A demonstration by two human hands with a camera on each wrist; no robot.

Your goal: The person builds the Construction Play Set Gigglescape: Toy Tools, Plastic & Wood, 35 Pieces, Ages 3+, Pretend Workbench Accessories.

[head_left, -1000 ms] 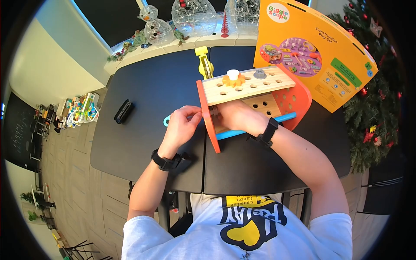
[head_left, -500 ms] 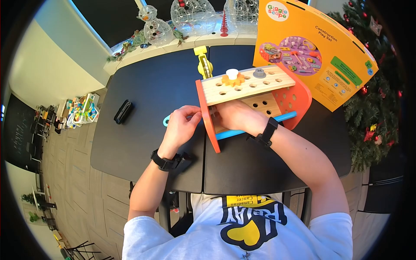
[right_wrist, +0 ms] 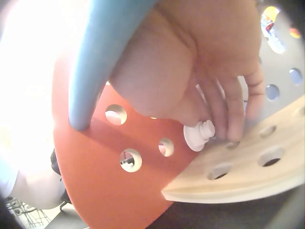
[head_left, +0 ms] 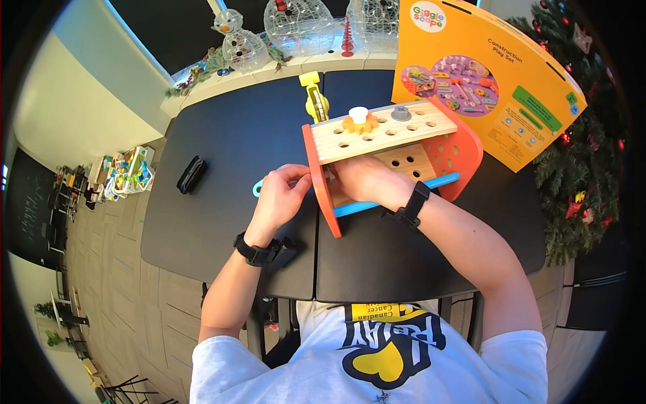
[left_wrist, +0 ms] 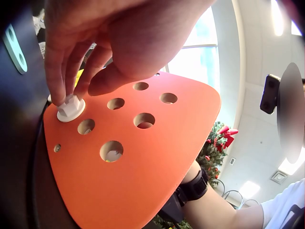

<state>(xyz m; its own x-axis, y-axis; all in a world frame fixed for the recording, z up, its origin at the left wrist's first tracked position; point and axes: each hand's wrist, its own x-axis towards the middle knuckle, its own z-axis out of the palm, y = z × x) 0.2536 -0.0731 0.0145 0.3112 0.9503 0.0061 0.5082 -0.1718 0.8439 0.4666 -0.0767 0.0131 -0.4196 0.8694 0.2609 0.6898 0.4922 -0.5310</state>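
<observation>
A toy workbench with a red-orange side panel [head_left: 323, 182] and wooden shelves stands in front of me. My left hand [head_left: 279, 195] is at the panel's outer face. In the left wrist view its fingertips pinch a white hex bolt head [left_wrist: 71, 109] seated in a corner hole. My right hand [head_left: 373, 180] reaches inside, under the top shelf [head_left: 393, 135]. In the right wrist view its thumb and fingers grip a white flanged piece [right_wrist: 195, 138] at the panel's inner face, beside the lower wooden shelf [right_wrist: 248, 179].
A blue rod [head_left: 356, 209] crosses the workbench's front, below my right wrist. An orange gear with a white bolt [head_left: 360, 121] and a grey bolt [head_left: 402, 114] sit on top. Around are a yellow toy piece [head_left: 315, 101], a black case [head_left: 192, 174], a teal strip [head_left: 258, 188] and a yellow box [head_left: 491, 81].
</observation>
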